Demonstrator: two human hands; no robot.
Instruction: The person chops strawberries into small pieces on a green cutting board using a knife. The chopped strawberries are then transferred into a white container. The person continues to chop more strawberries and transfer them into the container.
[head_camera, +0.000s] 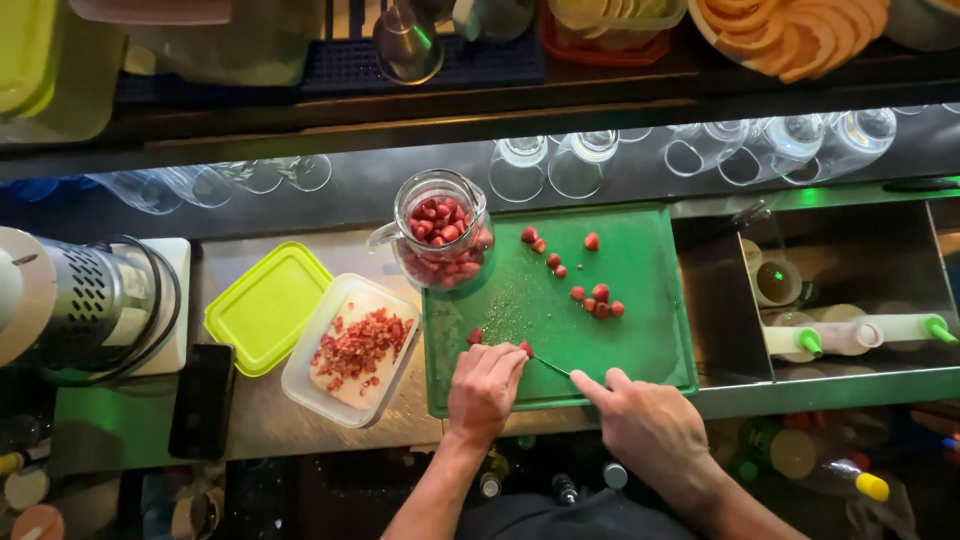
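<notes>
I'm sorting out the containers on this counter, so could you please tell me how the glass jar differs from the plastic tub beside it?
The glass jar is round, clear and has a handle; the plastic tub is rectangular, shallow and milky. The jar holds whole red strawberries, the tub chopped red pieces. The jar stands on the green cutting board, the tub on the steel counter beside its yellow-green lid. Both are uncovered and hold the same red fruit.

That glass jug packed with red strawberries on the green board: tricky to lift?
The clear glass jug is probably heavy for its size, being nearly full of strawberries. Glass is likely breakable and perhaps slippery; its side handle should help. Its wide base suggests little tipping risk.
</notes>
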